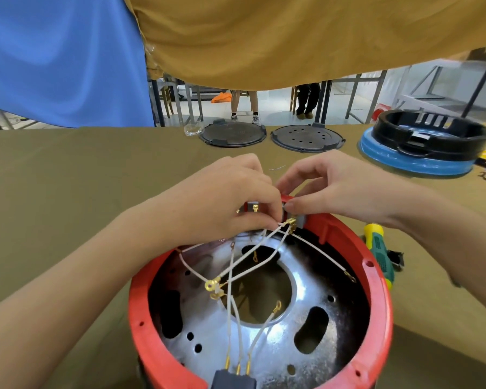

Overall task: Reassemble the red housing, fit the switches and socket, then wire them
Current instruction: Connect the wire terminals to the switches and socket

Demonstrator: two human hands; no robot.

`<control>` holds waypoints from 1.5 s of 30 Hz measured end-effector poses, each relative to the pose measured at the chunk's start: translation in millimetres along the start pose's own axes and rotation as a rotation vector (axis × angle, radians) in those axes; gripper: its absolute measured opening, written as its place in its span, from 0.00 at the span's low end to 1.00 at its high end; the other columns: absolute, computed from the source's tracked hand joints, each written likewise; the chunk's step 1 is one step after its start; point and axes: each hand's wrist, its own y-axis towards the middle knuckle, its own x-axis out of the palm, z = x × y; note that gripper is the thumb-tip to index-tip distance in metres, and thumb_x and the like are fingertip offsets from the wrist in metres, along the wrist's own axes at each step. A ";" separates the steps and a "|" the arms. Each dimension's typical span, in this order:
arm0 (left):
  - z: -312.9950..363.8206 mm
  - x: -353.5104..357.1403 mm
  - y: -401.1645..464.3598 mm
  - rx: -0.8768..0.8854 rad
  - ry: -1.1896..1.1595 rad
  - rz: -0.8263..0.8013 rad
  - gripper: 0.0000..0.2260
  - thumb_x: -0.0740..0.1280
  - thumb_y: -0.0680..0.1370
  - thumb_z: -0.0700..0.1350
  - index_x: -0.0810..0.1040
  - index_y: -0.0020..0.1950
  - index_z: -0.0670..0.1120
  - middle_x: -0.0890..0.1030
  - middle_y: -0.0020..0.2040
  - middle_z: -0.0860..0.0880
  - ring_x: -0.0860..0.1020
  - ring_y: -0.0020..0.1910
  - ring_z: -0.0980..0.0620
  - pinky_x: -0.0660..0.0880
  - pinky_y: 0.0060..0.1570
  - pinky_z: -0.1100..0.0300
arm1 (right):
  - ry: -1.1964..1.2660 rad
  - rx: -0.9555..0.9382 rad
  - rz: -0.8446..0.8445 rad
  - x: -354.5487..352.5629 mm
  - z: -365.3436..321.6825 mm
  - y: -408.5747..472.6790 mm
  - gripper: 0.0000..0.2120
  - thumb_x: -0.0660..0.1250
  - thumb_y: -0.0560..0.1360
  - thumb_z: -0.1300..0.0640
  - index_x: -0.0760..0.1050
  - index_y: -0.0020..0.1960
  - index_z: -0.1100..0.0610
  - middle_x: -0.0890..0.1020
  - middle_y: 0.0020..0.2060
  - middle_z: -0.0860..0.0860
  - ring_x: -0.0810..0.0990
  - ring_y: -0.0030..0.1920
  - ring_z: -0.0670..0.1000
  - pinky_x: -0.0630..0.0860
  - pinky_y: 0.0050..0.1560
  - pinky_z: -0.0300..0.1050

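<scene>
At the red housing's (382, 304) twelve o'clock rim, the left hand (227, 197) pinches a white wire's brass spade terminal (289, 222). The right hand (340, 189) pinches the grey switch (302, 220) seated there. The wire looks limp and the terminal small and bendable, so grip the crimp, not the lead.

Both hands (278, 192) at red housing (376, 290) rim

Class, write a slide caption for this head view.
Both hands fit white wires to a switch on the red housing rim.
</scene>
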 end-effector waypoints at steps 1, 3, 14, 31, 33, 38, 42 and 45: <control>-0.3 0.6 0.2 -0.008 -0.012 -0.006 0.03 0.72 0.76 0.51 0.84 0.46 0.53 0.79 0.40 0.62 0.70 0.48 0.57 0.72 0.51 0.51 | -0.004 0.000 0.003 0.0 -0.2 0.2 0.11 0.73 0.72 0.61 0.82 0.51 0.49 0.87 0.43 0.51 0.86 0.42 0.47 0.82 0.44 0.38; -1.4 2.1 0.3 -0.032 -0.049 -0.019 0.03 0.73 0.75 0.51 0.85 0.45 0.53 0.79 0.39 0.62 0.71 0.48 0.57 0.72 0.50 0.54 | -0.020 0.000 0.012 1.1 -1.0 0.7 0.11 0.74 0.72 0.59 0.82 0.51 0.48 0.86 0.46 0.47 0.86 0.44 0.46 0.82 0.46 0.43; -3.8 3.9 -1.5 -0.081 -0.125 0.036 0.04 0.75 0.72 0.51 0.86 0.45 0.53 0.82 0.38 0.59 0.74 0.48 0.56 0.73 0.47 0.57 | -0.063 0.008 0.034 3.2 -5.9 0.1 0.11 0.75 0.70 0.57 0.82 0.52 0.46 0.85 0.49 0.41 0.85 0.46 0.44 0.81 0.54 0.48; -2.1 3.0 -4.5 -0.113 -0.144 0.081 0.05 0.74 0.70 0.53 0.83 0.43 0.54 0.80 0.36 0.61 0.74 0.47 0.54 0.74 0.45 0.55 | -0.049 0.004 0.042 3.9 -3.7 -0.1 0.11 0.75 0.71 0.57 0.83 0.51 0.47 0.85 0.48 0.43 0.85 0.46 0.45 0.81 0.54 0.49; -2.0 3.2 -4.9 -0.108 -0.167 0.077 0.05 0.75 0.70 0.52 0.84 0.45 0.56 0.80 0.36 0.62 0.74 0.47 0.55 0.74 0.45 0.57 | -0.046 0.003 0.034 3.6 -3.9 0.0 0.11 0.75 0.71 0.57 0.83 0.51 0.47 0.85 0.48 0.42 0.85 0.46 0.45 0.81 0.54 0.49; -5.9 3.4 -5.0 -0.096 -0.215 0.070 0.05 0.76 0.71 0.50 0.85 0.46 0.57 0.82 0.36 0.62 0.75 0.46 0.54 0.75 0.44 0.55 | -0.044 0.007 0.025 3.1 -3.6 0.5 0.10 0.75 0.71 0.56 0.83 0.51 0.47 0.85 0.48 0.43 0.85 0.46 0.45 0.81 0.54 0.50; -6.6 5.3 -4.0 -0.096 -0.221 0.075 0.04 0.76 0.70 0.50 0.85 0.44 0.57 0.80 0.35 0.61 0.75 0.45 0.54 0.75 0.43 0.54 | -0.048 0.010 0.024 3.0 -3.7 0.2 0.11 0.75 0.70 0.56 0.83 0.51 0.46 0.85 0.48 0.42 0.85 0.46 0.45 0.81 0.55 0.50; -6.9 5.1 -3.4 -0.099 -0.204 0.081 0.04 0.77 0.70 0.49 0.86 0.43 0.55 0.80 0.34 0.61 0.74 0.44 0.54 0.74 0.42 0.58 | -0.052 0.009 0.027 2.7 -4.2 -0.2 0.11 0.75 0.70 0.56 0.82 0.52 0.46 0.85 0.48 0.42 0.85 0.46 0.45 0.81 0.55 0.51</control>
